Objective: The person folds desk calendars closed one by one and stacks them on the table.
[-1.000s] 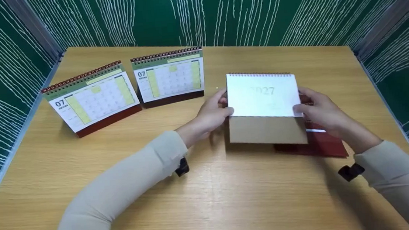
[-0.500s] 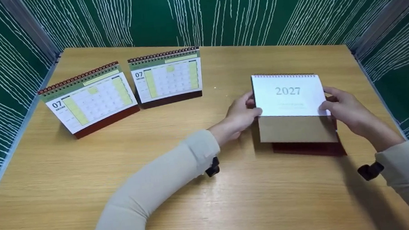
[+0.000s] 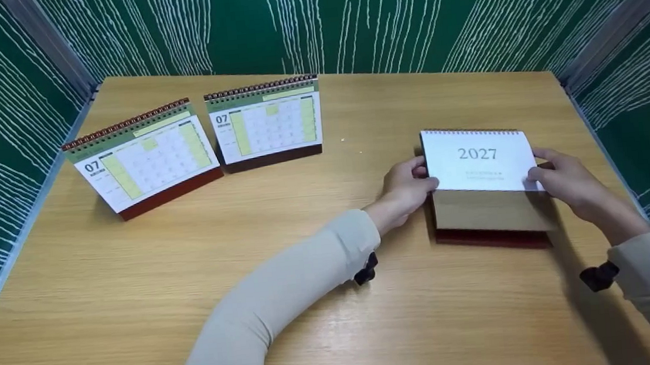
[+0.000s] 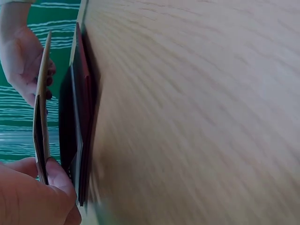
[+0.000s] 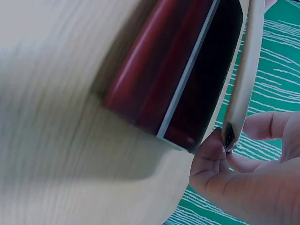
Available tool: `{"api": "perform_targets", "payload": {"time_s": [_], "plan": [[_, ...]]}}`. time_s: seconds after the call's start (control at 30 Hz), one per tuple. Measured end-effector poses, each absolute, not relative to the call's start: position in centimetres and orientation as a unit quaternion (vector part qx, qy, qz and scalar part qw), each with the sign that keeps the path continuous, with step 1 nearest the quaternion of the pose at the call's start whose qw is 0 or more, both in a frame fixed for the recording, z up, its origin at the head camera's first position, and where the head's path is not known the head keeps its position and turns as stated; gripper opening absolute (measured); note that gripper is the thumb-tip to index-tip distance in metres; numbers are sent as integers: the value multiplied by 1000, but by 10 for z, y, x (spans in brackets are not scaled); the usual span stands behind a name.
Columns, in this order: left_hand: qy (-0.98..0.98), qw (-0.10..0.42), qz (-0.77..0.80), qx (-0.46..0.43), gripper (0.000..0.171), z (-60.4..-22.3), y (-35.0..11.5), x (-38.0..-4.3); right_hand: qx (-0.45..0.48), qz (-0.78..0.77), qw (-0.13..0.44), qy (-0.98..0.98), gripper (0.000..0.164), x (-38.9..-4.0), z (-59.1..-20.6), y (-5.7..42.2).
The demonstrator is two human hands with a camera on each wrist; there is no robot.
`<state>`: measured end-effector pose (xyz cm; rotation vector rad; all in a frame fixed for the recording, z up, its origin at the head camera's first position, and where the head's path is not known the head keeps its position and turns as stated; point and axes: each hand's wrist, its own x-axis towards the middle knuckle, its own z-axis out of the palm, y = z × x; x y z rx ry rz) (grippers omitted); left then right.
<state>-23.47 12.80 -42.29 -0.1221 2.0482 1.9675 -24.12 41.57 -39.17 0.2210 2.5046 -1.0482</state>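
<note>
Both hands hold a folded desk calendar point(image 3: 476, 160) with a white "2027" cover, a wire spiral along its far edge and a brown card base. My left hand point(image 3: 408, 187) pinches its left edge, thumb on top; my right hand point(image 3: 569, 182) pinches the right edge likewise. Beneath it lies a dark red folded desk calendar point(image 3: 492, 239), mostly hidden in the head view. In the left wrist view a gap shows between the held calendar point(image 4: 43, 79) and the red calendar point(image 4: 86, 98) flat on the table. The right wrist view shows thumb and fingers around the held calendar's corner point(image 5: 246, 70).
Two desk calendars stand upright at the back left: one angled point(image 3: 150, 162), the other point(image 3: 267, 126) beside it, both showing page 07. The wooden table point(image 3: 325, 323) is bounded by green walls point(image 3: 252, 24) with white streaks.
Both hands have carried the 2027 calendar rightward and slightly nearer, from partly beside the red calendar to over it. The standing calendars have stayed put.
</note>
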Motion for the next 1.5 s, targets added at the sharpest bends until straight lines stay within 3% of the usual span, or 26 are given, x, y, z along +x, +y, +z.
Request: {"api": "perform_targets", "payload": {"time_s": [0.5,1.5], "plan": [[729,170,662,-23,58,-432,132,-232,88,-356,227,902,75,-235,-405,426],[836,120,534,32,56,-438,134,-230,76,-257,220,938,76,-236,-408,412]]}}
